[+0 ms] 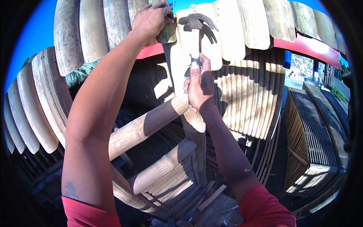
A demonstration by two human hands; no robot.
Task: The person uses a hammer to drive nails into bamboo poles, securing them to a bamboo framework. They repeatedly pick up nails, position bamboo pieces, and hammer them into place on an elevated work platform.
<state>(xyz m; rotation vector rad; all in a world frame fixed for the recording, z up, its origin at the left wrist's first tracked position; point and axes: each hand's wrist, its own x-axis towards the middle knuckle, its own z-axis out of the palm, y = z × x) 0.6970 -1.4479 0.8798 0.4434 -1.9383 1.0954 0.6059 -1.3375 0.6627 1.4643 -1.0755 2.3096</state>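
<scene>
My right hand (200, 81) is wrapped round the grip of a claw hammer (195, 39). The hammer stands upright with its dark head at the top and its curved claw toward the right, casting a shadow on the pale slats behind. Higher and to the left, my left hand (153, 20) has its fingers curled at the upper part of a split bamboo slat (166, 36) in the roof row. Whether a nail is between those fingers is too small to tell. A bamboo post (194, 121) runs down below my right hand, with a thick bamboo pole (149, 123) meeting it.
More curved bamboo slats (259, 22) overhang to the right, others (49, 98) to the left. A bamboo-slat wall (245, 100) stands behind the post. Lower down is a bamboo bench (164, 168) with loose offcuts (211, 197) nearby. Slatted bamboo panels (315, 125) stand at the right.
</scene>
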